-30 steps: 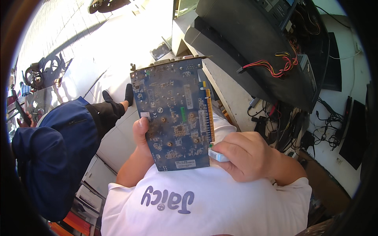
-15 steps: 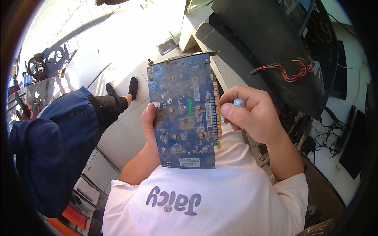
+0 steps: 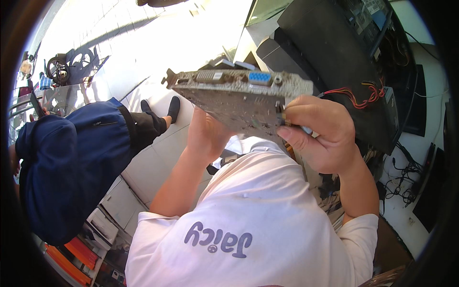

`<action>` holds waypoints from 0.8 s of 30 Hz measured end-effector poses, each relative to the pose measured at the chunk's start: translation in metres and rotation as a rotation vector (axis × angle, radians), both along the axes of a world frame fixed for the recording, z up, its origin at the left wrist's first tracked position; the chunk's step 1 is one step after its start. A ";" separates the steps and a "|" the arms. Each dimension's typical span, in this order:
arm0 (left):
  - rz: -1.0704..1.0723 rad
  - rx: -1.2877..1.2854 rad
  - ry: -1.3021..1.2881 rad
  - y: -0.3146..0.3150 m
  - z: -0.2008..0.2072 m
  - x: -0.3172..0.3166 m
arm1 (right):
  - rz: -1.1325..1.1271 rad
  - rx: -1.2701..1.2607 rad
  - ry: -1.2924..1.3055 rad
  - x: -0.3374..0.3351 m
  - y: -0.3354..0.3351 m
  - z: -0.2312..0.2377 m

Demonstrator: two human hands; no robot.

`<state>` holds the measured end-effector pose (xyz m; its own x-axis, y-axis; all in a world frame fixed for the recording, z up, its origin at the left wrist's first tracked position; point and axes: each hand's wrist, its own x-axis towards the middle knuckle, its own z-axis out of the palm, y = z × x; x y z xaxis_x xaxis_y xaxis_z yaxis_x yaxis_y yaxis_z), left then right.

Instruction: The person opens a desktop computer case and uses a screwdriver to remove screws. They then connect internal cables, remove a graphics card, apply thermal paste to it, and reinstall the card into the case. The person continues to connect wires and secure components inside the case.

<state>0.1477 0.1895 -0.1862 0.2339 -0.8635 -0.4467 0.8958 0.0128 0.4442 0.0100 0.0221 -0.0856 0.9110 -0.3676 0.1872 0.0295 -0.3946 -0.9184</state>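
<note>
A dusty graphics card (image 3: 229,107) is held up before my chest, tilted so that its metal bracket edge faces up toward me. The bracket shows a blue video port (image 3: 259,78) and a pale one. My left hand (image 3: 209,131) supports the card from below and behind; its fingers are hidden by the card. At the card's right end, my right hand (image 3: 321,131) is closed, with thumb and forefinger at the edge. Between its fingers shows part of a small light-blue piece (image 3: 306,129), mostly covered.
To the right stands a black computer case (image 3: 330,62) with red and yellow wires (image 3: 356,98) by it. Tangled black cables (image 3: 404,177) lie on a white surface. At my left, a person in a dark blue top (image 3: 76,158) is close by.
The card has turned from its blue back face to its bracket edge and risen a little. My left thumb has gone from view. My right hand stays at its right side.
</note>
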 end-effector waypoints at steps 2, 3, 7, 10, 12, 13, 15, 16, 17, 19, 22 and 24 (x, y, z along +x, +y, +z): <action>-0.016 -0.196 0.538 -0.002 -0.004 0.004 | 0.182 -0.569 -0.108 -0.006 -0.002 0.001; -0.026 -0.291 0.809 -0.004 -0.004 0.005 | 0.214 -0.635 -0.139 -0.010 0.001 0.002; -0.024 -0.282 0.660 -0.016 -0.015 -0.009 | 0.319 -0.833 -0.201 -0.026 0.015 0.005; 0.104 -0.191 0.606 -0.018 -0.008 -0.028 | 0.279 -0.797 -0.208 -0.044 0.022 -0.003; 0.134 -0.271 0.716 -0.019 -0.003 -0.033 | 0.292 -0.725 -0.214 -0.049 0.022 -0.005; 0.127 -0.350 0.791 -0.020 -0.003 -0.033 | 0.283 -0.704 -0.214 -0.051 0.023 -0.007; 0.119 -0.306 0.730 -0.022 -0.003 -0.030 | 0.252 -0.671 -0.212 -0.052 0.026 -0.009; 0.108 -0.269 0.668 -0.024 0.000 -0.028 | 0.220 -0.650 -0.197 -0.053 0.027 -0.010; 0.097 -0.238 0.613 -0.027 0.006 -0.027 | 0.191 -0.631 -0.181 -0.055 0.028 -0.012; 0.093 -0.478 0.589 -0.029 0.011 -0.023 | 0.112 -0.570 -0.125 -0.061 0.030 -0.015; 0.121 -0.345 0.485 -0.022 0.014 -0.017 | -0.225 -0.033 0.076 -0.062 0.034 0.003; 0.170 -0.354 0.554 -0.018 0.009 -0.018 | -0.310 0.259 0.093 -0.061 0.041 0.005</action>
